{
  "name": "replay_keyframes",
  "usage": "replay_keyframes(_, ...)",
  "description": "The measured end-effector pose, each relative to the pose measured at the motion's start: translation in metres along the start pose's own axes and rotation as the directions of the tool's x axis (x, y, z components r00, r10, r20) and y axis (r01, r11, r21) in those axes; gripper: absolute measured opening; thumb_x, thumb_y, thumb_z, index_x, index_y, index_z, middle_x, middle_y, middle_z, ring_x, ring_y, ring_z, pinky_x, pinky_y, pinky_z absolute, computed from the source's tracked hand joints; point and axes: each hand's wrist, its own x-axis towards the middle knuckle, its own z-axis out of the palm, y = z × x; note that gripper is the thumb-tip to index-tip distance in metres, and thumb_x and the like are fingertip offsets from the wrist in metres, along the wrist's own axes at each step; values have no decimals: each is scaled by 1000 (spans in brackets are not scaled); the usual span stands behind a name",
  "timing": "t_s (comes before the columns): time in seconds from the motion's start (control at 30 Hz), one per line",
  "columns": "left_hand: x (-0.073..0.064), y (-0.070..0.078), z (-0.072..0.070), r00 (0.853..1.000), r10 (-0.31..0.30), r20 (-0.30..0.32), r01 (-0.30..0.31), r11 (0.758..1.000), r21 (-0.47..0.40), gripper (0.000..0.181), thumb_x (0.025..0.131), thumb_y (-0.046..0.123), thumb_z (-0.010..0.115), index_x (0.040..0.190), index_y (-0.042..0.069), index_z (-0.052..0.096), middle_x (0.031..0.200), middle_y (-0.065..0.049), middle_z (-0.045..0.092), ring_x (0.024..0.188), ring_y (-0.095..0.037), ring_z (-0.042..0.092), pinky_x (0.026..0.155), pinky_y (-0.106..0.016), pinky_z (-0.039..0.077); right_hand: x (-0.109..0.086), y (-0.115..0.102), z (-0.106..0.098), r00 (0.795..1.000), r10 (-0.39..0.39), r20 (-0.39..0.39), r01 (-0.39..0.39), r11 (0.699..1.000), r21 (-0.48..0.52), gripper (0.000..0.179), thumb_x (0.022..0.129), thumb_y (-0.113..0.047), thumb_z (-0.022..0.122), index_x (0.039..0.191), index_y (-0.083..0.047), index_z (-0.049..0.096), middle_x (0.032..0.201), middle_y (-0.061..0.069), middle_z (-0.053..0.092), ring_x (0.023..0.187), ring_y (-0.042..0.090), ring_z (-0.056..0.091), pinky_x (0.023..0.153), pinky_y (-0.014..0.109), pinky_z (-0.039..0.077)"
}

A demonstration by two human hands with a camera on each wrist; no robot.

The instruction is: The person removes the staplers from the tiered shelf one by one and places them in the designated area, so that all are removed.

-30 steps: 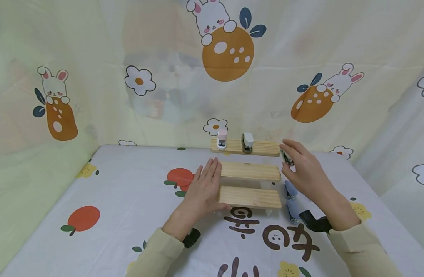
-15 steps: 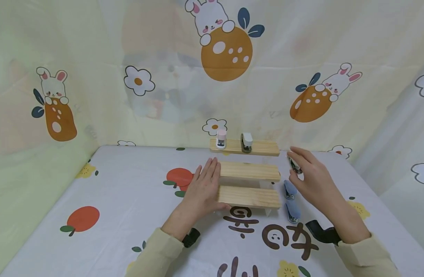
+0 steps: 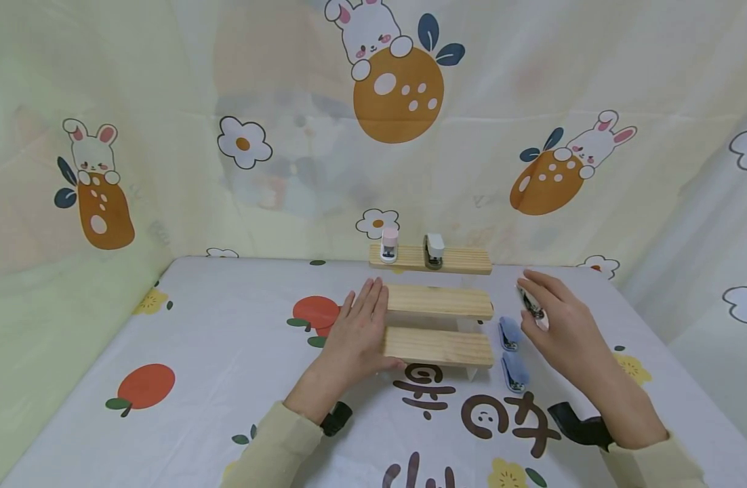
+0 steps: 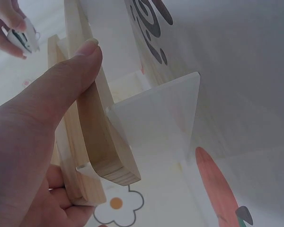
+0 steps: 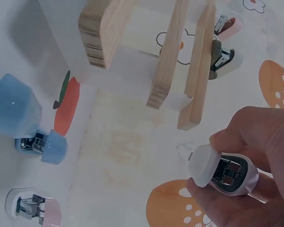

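Note:
My right hand (image 3: 565,325) pinches a small white stapler (image 5: 203,165) between thumb and fingers, to the right of a three-step wooden shelf (image 3: 440,346). My left hand (image 3: 358,332) holds the shelf's left end. Its thumb (image 4: 80,64) lies across the front plank, and its fingers reach the end of the middle plank. On the rear plank stand a pink-and-white stapler (image 3: 389,245) and a white-topped dark stapler (image 3: 434,251). Two blue staplers (image 3: 515,373) sit on the table by the shelf's right end. Another pink-and-white stapler (image 5: 33,208) shows only in the right wrist view.
A printed white cloth (image 3: 227,379) covers the table. Behind it hangs a pale curtain (image 3: 300,203) with rabbits and flowers. Clear side panels (image 4: 156,109) support the planks. A black wrist strap (image 3: 577,423) circles the right wrist.
My right hand has moved right and nearer to me, away from the rear plank's end, with the white stapler still in its fingers. My left hand has stayed on the shelf.

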Motion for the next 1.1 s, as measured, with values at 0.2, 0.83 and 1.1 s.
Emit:
replay_keyframes(0.2, 0, 0, 1, 1000, 2, 3, -2, 1000, 3, 132, 59, 62, 88, 156, 0, 22, 165, -14, 22, 154, -27, 18, 126, -46, 20, -8, 4, 2, 1000, 15, -13, -15, 1000, -3, 52, 77, 10, 70, 129, 8, 60, 137, 24, 54, 121, 42, 54, 88, 59, 51)
replay_keyframes(0.83, 0, -1, 2, 1000, 0, 11, 0, 1000, 26, 132, 61, 63, 86, 156, 0, 20, 165, -14, 21, 155, -27, 17, 126, -45, 19, -30, 14, -2, 994, 107, 34, -107, 994, -12, 52, 78, 8, 70, 128, 9, 59, 137, 27, 53, 115, 45, 56, 85, 61, 50)
replay_keyframes(1.1, 0, -1, 0, 1000, -1, 19, 1, 1000, 10, 132, 61, 62, 87, 156, 0, 19, 165, -14, 20, 155, -27, 16, 126, -46, 18, -31, 21, -3, 991, 106, 83, -106, 994, -12, 51, 78, 6, 71, 127, 11, 59, 134, 30, 53, 114, 48, 55, 85, 63, 51)
